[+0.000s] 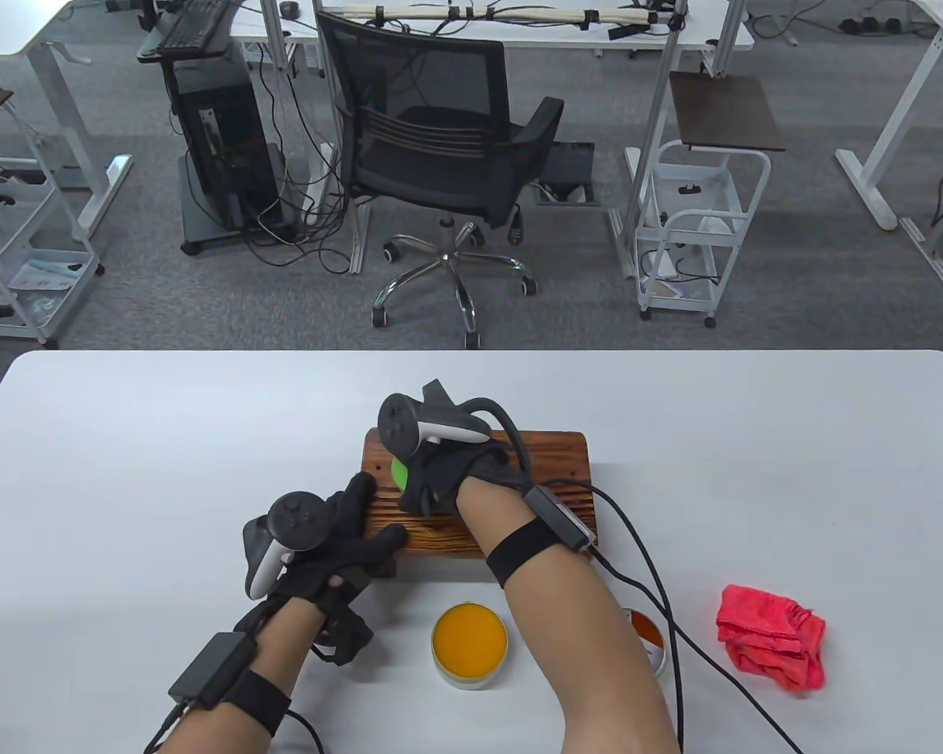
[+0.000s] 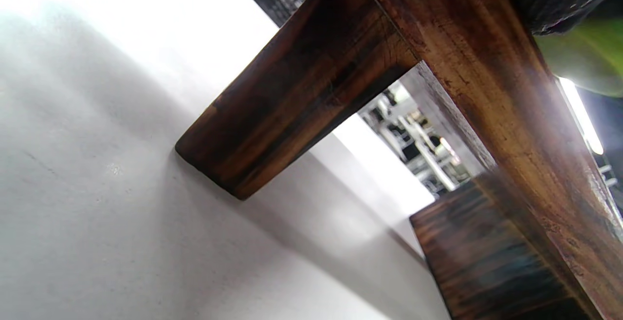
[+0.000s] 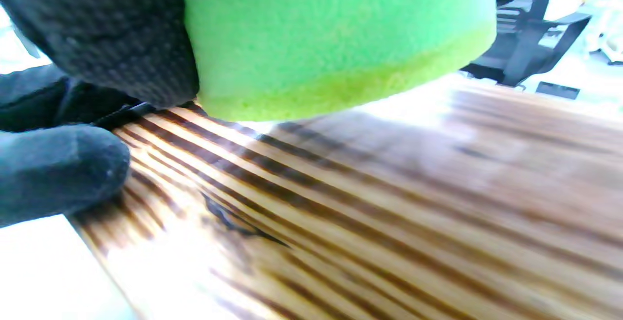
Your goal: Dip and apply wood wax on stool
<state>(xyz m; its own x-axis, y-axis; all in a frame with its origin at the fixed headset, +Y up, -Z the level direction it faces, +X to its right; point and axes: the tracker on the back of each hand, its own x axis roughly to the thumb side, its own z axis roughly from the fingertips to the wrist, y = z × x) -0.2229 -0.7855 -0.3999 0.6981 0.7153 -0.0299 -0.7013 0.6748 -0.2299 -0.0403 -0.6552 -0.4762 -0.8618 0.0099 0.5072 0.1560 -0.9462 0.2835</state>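
Note:
A low wooden stool (image 1: 554, 479) with a striped brown top stands mid-table. My right hand (image 1: 423, 488) grips a green sponge (image 1: 398, 473) and holds it down on the left part of the top. In the right wrist view the sponge (image 3: 340, 42) has a yellowish lower edge that meets the striped wood (image 3: 389, 203), with my gloved fingers (image 3: 97, 32) round it. My left hand (image 1: 373, 518) holds the stool's near left corner, fingers on the end and thumb on the front edge. The left wrist view shows a stool leg (image 2: 292, 96) from below. An open tin of orange wax (image 1: 469, 640) sits in front of the stool.
The tin's lid (image 1: 651, 638) lies half hidden under my right forearm. A crumpled red cloth (image 1: 770, 636) rests at the front right. Glove cables (image 1: 660, 581) trail across the table (image 1: 165, 440) from the stool's right end. An office chair (image 1: 440, 157) stands beyond the far edge.

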